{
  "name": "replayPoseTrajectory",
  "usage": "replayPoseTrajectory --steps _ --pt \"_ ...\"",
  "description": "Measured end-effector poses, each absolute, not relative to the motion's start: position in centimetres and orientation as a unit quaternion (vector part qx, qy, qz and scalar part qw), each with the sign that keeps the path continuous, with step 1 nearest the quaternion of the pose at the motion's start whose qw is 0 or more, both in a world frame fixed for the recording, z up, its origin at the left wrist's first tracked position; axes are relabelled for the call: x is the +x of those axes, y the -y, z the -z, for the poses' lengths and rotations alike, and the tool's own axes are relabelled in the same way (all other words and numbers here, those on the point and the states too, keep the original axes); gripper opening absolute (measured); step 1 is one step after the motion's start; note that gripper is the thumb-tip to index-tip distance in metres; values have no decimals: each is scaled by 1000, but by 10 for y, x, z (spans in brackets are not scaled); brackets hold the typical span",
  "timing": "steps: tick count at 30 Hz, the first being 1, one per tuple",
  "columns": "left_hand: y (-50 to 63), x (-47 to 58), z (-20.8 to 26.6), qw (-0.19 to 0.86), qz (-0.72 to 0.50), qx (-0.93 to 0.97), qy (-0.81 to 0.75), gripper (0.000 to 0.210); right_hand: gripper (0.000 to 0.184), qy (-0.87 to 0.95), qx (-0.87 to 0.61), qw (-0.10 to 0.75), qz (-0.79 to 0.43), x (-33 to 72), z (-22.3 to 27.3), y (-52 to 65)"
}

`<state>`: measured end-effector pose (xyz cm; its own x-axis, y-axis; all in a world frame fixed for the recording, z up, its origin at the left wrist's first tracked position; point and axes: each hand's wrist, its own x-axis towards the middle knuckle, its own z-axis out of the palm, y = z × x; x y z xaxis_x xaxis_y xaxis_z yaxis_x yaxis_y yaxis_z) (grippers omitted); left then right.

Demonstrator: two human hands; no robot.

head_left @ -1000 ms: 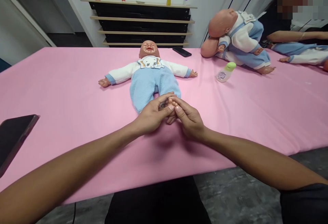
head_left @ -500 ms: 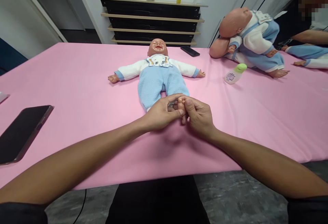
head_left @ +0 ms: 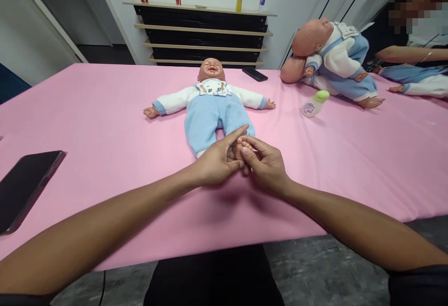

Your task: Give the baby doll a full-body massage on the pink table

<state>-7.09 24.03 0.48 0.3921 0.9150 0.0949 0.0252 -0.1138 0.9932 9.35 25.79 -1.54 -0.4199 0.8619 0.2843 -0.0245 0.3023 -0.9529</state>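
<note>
My left hand (head_left: 216,160) and my right hand (head_left: 266,164) meet over one small plastic foot (head_left: 241,148) of the baby doll in the pale blue fleece suit with white sleeves (head_left: 211,107). Both hands are closed around that foot, fingers and thumbs pinching it from either side; only its toes show between them, so I cannot tell how firmly I grip it. The doll lies on its back in the middle of the pink padded table (head_left: 105,124), arms spread, head away from me, legs towards me.

Well apart on my left, near the table edge, lies a black flat phone (head_left: 26,187). A second dark phone (head_left: 255,73) rests just beyond the doll's arm on my right. Further right a small white bottle with a green cap (head_left: 314,103) lies on its side, and beyond it a second doll in the same blue and white clothes (head_left: 332,59) is slumped over. Another person's forearm (head_left: 409,54) reaches in at the far right corner.

My judgement: the soft body is light and the cover smooth, so a pull along the leg could drag the whole doll towards me, and a hard twist could strain the joint at the cuff.
</note>
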Motion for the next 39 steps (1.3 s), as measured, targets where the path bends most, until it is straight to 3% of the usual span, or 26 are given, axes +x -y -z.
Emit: replayPoseTrajectory --steps 7,15,25,39 --pt "-240 -67 -4 505 -416 649 -389 72 30 696 -305 452 -468 91 10 -258" --pt "-239 -66 -7 568 -428 605 -358 58 29 686 -282 445 -502 94 15 -257" --pt "-240 -66 -4 532 -426 601 -417 73 22 627 -295 431 -578 92 9 -257" --pt "-241 -68 1 450 -405 639 -475 69 31 620 -324 437 -566 90 8 -260"
